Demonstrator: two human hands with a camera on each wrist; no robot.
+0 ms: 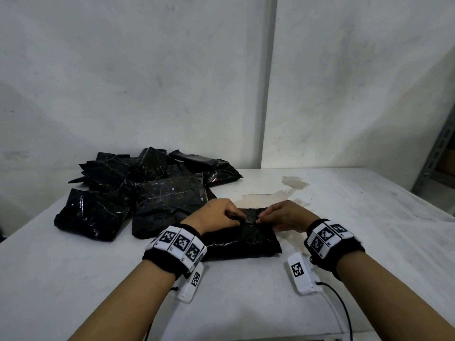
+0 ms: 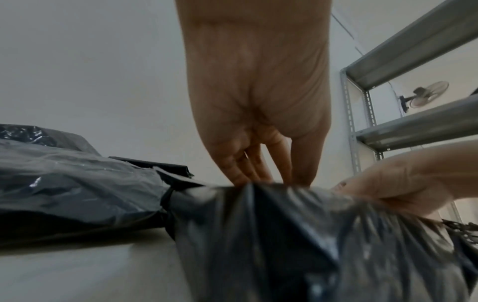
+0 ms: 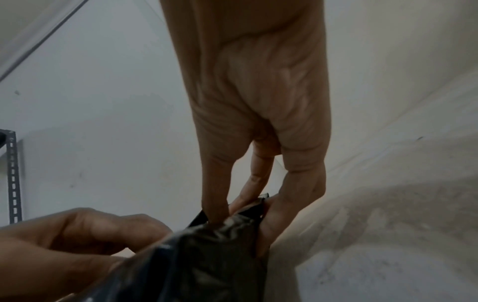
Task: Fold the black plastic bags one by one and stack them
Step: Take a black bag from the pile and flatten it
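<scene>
A black plastic bag (image 1: pixel 242 241) lies on the white table (image 1: pixel 344 242) in front of me, partly folded. My left hand (image 1: pixel 221 215) and right hand (image 1: pixel 283 215) meet over its far edge, each pinching the plastic. In the left wrist view my left hand (image 2: pixel 258 175) presses its fingertips into the bag (image 2: pixel 297 235), with the right hand (image 2: pixel 388 183) gripping beside it. From the right wrist camera my right hand (image 3: pixel 248 208) pinches a fold of the bag (image 3: pixel 207 255) between thumb and fingers, and the left hand (image 3: pixel 77 235) holds it close by.
A loose pile of several black bags (image 1: pixel 138 190) covers the table's back left, next to my left hand. A brownish stain (image 1: pixel 278 193) marks the table behind the hands. A grey metal shelf (image 1: pixel 438 156) stands at the right; a white wall (image 1: pixel 221 82) is behind.
</scene>
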